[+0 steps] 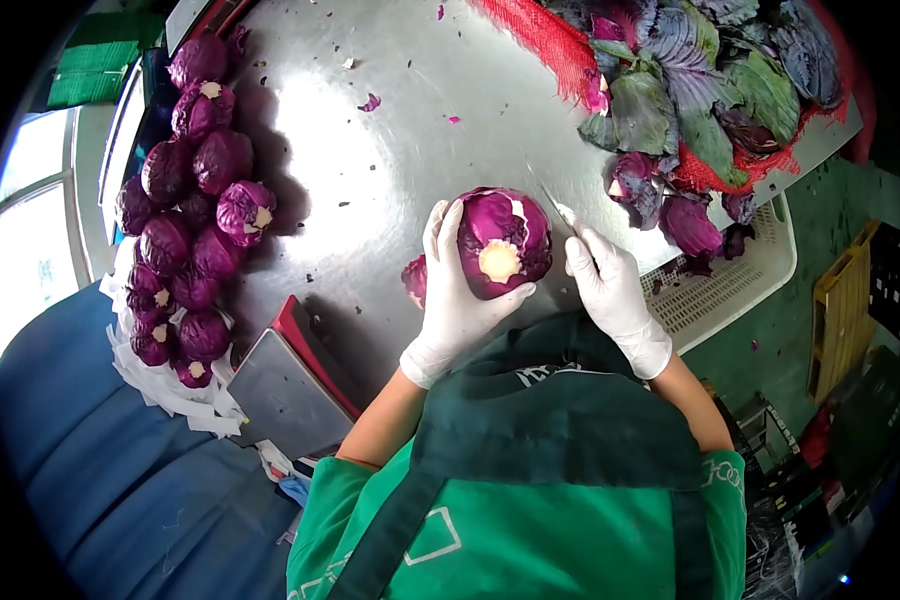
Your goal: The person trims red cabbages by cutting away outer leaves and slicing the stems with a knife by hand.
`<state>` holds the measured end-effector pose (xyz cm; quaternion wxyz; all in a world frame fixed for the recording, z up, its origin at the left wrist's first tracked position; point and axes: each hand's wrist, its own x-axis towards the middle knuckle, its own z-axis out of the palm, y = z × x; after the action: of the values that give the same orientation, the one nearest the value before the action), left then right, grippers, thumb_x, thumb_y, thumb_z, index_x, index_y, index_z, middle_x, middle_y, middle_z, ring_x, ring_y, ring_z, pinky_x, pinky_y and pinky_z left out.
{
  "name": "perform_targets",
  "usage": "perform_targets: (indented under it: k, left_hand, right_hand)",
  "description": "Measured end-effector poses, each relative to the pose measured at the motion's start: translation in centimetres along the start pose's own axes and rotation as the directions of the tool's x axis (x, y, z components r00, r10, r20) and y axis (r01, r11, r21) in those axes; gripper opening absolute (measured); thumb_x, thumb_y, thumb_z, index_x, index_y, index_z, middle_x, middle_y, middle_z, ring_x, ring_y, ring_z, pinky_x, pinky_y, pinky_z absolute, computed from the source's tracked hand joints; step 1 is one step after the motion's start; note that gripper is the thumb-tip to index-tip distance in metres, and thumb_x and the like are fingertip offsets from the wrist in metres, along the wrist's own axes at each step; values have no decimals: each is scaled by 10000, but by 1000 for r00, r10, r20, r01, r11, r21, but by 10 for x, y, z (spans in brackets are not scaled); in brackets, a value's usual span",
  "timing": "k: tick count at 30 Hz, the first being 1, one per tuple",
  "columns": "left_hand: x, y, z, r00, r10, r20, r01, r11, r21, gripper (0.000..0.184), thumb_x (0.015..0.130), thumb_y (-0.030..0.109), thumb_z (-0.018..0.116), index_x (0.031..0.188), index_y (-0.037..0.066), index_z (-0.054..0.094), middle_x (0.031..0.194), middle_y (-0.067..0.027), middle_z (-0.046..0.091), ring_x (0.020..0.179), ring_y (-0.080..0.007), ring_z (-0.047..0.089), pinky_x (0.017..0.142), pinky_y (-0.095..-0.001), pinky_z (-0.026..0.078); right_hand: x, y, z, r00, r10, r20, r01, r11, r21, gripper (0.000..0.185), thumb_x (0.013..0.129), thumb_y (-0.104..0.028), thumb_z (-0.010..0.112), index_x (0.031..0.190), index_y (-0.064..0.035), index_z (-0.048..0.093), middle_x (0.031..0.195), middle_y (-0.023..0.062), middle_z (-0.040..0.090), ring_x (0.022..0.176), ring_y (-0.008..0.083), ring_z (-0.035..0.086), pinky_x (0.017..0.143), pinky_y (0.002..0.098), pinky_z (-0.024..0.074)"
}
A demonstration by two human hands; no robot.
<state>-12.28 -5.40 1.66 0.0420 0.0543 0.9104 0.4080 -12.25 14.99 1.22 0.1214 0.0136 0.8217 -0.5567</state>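
A red cabbage (480, 220) with its pale cut stem facing up rests in my gloved left hand (458, 295), fingers and thumb spread round its left and lower sides. To its right, my gloved right hand (610, 285) is closed on a knife (548, 192), whose thin blade points up and left, apart from the cabbage. The knife's handle is mostly hidden in the fingers. Part of another purple piece (415, 280) shows just left of my left hand; most of it is covered.
Several trimmed red cabbages (210, 160) are heaped along the table's left side. A red mesh sack (545, 50) with leafy cabbages (660, 90) lies at upper right. Below it stands a white plastic basket (720, 305). Leaf scraps dot the metal table (400, 110); a red-edged panel (295, 390) stands lower left.
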Motion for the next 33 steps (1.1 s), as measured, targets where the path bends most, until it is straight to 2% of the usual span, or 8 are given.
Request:
perform_targets:
  k: [9, 16, 20, 22, 23, 28, 29, 33]
  left_hand:
    - [0, 3, 2, 1000, 11, -11, -12, 1000, -15, 1128, 585, 203, 906, 1462, 20, 221, 1450, -225, 289, 1401, -387, 266, 1146, -487, 278]
    - [-5, 4, 2, 998, 60, 17, -61, 998, 15, 1121, 578, 192, 903, 1458, 27, 230, 1466, -242, 263, 1403, -415, 262, 1137, -506, 298]
    - [-6, -2, 1, 986, 164, 38, -164, 987, -3, 1119, 571, 161, 900, 1463, 44, 235, 1488, -253, 233, 1400, -431, 271, 1126, -511, 316]
    - [-5, -4, -1, 979, 185, 92, -183, 983, -25, 1116, 567, 149, 900, 1465, 55, 243, 1493, -256, 230, 1397, -434, 279, 1122, -513, 320]
    - [-4, -5, -2, 970, 216, 111, -217, 976, -11, 1117, 565, 139, 898, 1468, 65, 246, 1502, -260, 222, 1397, -437, 279, 1124, -513, 317]
    - [2, 4, -4, 942, 285, 178, -292, 956, 11, 943, 558, 140, 888, 1370, 48, 417, 1459, -270, 311, 1352, -494, 314, 1091, -554, 328]
    - [3, 6, -2, 947, 257, 194, -265, 964, 15, 938, 547, 137, 894, 1358, 48, 431, 1458, -269, 312, 1339, -494, 332, 1081, -552, 341]
    - [0, 6, 5, 948, 261, 180, -258, 965, -41, 996, 550, 85, 881, 1410, 85, 379, 1491, -255, 270, 1373, -477, 298, 1102, -539, 317]
  right_hand:
    - [4, -6, 7, 984, -150, -94, 143, 986, -81, 400, 963, -248, 607, 1311, -58, 558, 884, 83, 571, 758, 210, 615, 694, 313, 503]
    - [19, -11, -5, 999, -48, -23, 45, 993, -106, 470, 930, -291, 642, 1273, 16, 547, 987, 130, 596, 871, 265, 639, 772, 345, 509]
    - [26, -5, -10, 993, -101, 59, 113, 961, -252, 548, 866, -282, 716, 1305, -1, 548, 1172, 118, 591, 882, 158, 612, 853, 291, 492]
    - [29, -10, -17, 976, 47, 215, -25, 994, -106, 599, 863, -411, 689, 1265, 16, 566, 1195, 191, 609, 1106, 310, 612, 964, 362, 472]
    - [28, -10, -19, 969, 93, 228, -72, 993, -98, 582, 844, -293, 730, 1304, 13, 547, 1153, 137, 617, 959, 211, 638, 880, 323, 502]
    - [33, -2, -34, 929, 17, 369, 18, 996, -91, 578, 848, -327, 726, 1297, -1, 561, 1189, 172, 630, 1048, 251, 639, 918, 359, 499]
    - [35, 8, -33, 919, 2, 394, -11, 1000, 20, 536, 856, -320, 716, 1279, -18, 587, 1146, 171, 653, 1028, 259, 649, 901, 368, 503]
    - [29, -2, -42, 953, -4, 304, 60, 983, -174, 419, 837, -410, 644, 1031, -40, 679, 918, 194, 682, 866, 370, 655, 771, 436, 511]
